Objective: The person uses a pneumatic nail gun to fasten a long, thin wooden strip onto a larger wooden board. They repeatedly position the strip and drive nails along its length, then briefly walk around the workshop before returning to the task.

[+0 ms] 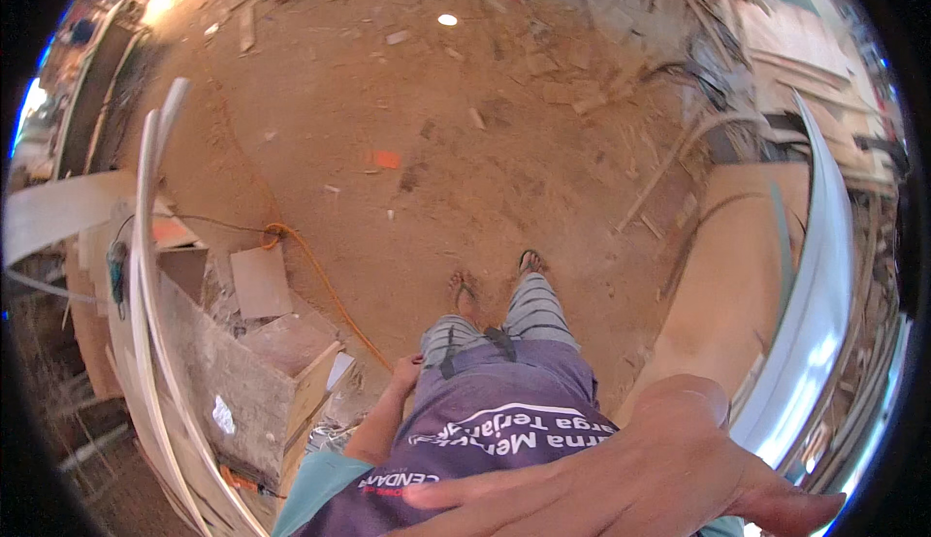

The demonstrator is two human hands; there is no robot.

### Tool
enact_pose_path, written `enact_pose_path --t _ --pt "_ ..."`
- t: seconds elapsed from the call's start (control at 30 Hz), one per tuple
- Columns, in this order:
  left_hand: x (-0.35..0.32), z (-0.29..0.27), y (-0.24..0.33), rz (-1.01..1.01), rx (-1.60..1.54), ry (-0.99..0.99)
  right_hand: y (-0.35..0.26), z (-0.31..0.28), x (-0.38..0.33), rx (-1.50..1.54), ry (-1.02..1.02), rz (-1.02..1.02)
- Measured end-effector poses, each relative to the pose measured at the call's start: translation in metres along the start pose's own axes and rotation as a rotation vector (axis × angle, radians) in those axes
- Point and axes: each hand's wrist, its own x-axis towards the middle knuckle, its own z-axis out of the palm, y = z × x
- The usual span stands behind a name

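Observation:
Large and close at the lower right, my right hand (601, 474) is raised in front of my purple apron (495, 382). Its fingers stretch out to the left, the thumb points away to the right, and nothing shows in its grasp. My left hand (408, 370) hangs low beside my left thigh, next to the striped trousers (449, 336). Its fingers are too small and partly hidden to read, and no held object is visible there. My feet, in sandals (529, 261), stand on the dusty floor (388, 236).
Long pale strips (145, 246) and a worn wooden box (228, 372) stand at the left. An orange cable (325, 280) crosses the floor. At the right are a wooden panel (742, 256) and a curved shiny sheet (815, 294). Wood scraps (582, 91) litter the far floor.

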Motion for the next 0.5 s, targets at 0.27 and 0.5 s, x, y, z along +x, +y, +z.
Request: enact_pose_path --t 0.27,0.5 --pt "-0.015 0.057 0.013 -0.110 -0.148 0.262 -0.014 -0.123 -0.012 0.040 0.223 0.422" --pt "-0.017 0.133 0.071 -0.144 -0.290 0.324 0.015 -0.082 0.103 0.828 -0.507 0.498"
